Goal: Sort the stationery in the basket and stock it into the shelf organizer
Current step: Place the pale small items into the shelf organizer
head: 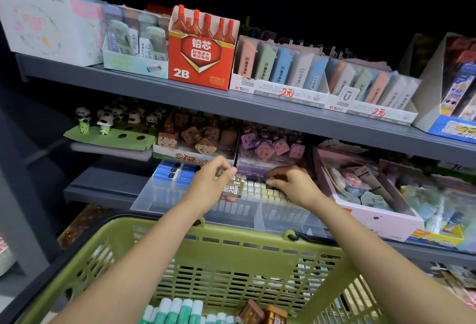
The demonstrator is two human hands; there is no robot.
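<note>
Left hand (211, 184) up at the clear shelf organizer (180, 194), its fingers (226, 170) curled round a little stack of gold 2B lead boxes (233, 188), held just above the middle compartment. These look light and stiff, small cardboard packs with slick printed faces, so a pinch across the narrow sides should serve best; a loose hold could let the stack fan apart. Right hand (291, 182) is down over the row of pale packs (260, 189) already standing in the organizer, fingertips bent onto them, apparently nudging them tight; whether it actually grips one I cannot tell. Blue packs (167, 171) fill the left compartment. Below, the green basket (231, 241) holds white-and-green sticks (177, 309) and two brown boxes (262, 314), waiting to be sorted.
</note>
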